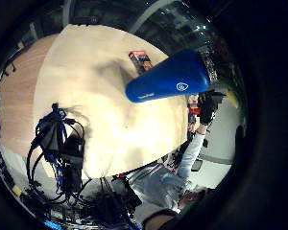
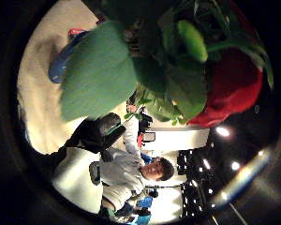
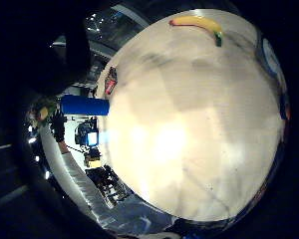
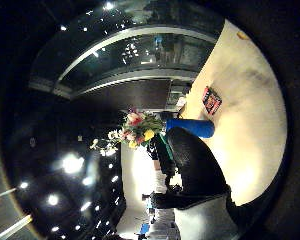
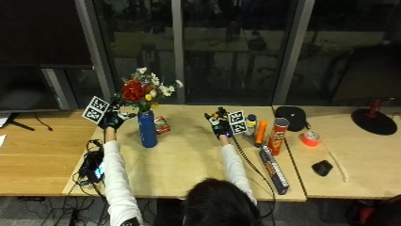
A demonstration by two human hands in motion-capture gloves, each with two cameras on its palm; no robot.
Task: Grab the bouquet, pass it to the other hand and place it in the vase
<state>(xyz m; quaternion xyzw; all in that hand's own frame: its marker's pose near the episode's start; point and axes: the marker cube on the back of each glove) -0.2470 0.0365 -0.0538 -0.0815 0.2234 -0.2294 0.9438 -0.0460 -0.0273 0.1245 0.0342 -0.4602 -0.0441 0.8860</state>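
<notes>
A bouquet (image 5: 141, 92) of red, white and yellow flowers stands upright in a tall blue vase (image 5: 148, 129) at the back left of the table (image 5: 188, 165). My left hand (image 5: 113, 118) is raised just left of the vase mouth, under the outer leaves, its fingers spread toward the stems with a small gap. Leaves and a red bloom of the bouquet (image 2: 168, 70) fill its thumb side view; the vase (image 1: 168, 79) lies close in the other. My right hand (image 5: 218, 123) is held up over the table's middle, fingers straight, holding nothing.
A red packet (image 5: 162, 125) lies just right of the vase. Further right stand a white bottle (image 5: 251, 125), an orange tube (image 5: 261, 133) and a red can (image 5: 277, 136), beside a long box (image 5: 274, 162). Cables and a device (image 5: 94, 165) hang at the left edge.
</notes>
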